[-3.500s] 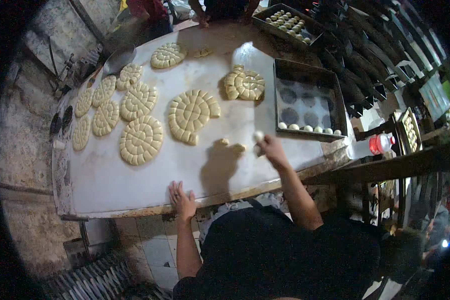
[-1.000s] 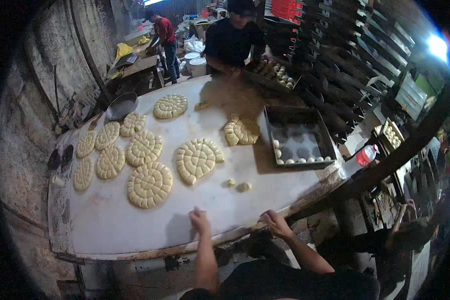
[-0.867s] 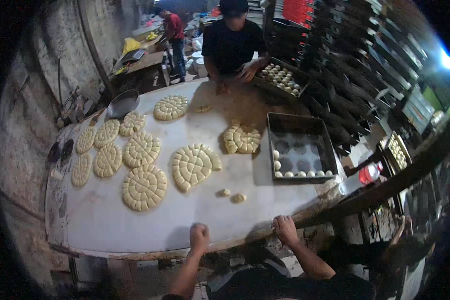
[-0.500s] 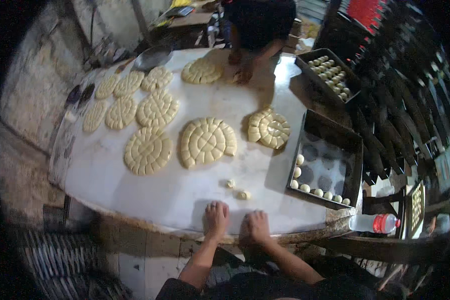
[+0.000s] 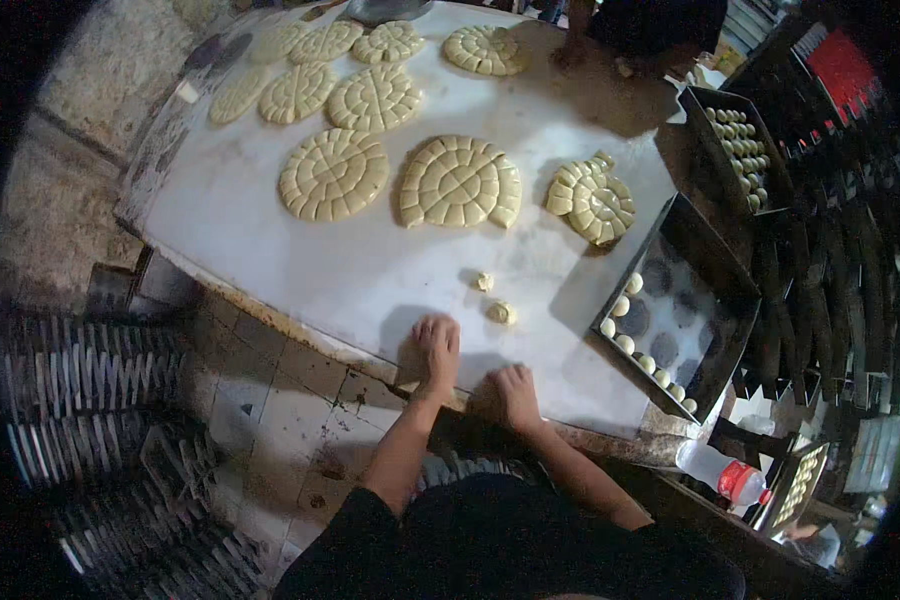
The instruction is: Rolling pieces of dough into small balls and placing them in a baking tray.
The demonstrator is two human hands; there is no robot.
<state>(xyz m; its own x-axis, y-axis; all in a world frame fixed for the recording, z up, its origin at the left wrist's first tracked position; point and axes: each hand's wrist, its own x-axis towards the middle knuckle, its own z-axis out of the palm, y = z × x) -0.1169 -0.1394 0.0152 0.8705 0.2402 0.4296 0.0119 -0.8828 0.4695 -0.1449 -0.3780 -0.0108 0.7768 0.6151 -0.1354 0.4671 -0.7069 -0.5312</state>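
My left hand (image 5: 437, 350) is curled palm down on the white worktop (image 5: 270, 280) near its front edge. My right hand (image 5: 512, 388) lies just right of it, also with curled fingers; whatever is under either hand is hidden. Ahead of them sit two small dough lumps, a smaller one (image 5: 484, 281) and a rounder one (image 5: 502, 312). Farther back lie several flat, scored dough rounds (image 5: 460, 180), including a lumpier one (image 5: 590, 200). At the right, a dark square tray (image 5: 705, 285) holds smooth dough balls along its left and near sides.
A second ball-filled tray (image 5: 715, 103) stands back right, beside a co-worker (image 5: 655, 30). A plastic bottle (image 5: 720, 472) with a red label lies at the right edge, near another tray (image 5: 800, 480). Metal racks (image 5: 100, 380) stand lower left and right. A metal pan (image 5: 388, 10) sits at the back.
My right hand held pale dough balls near the tray; it is now beside my left at the front edge. More balls line the tray's left side. The head view has shifted.
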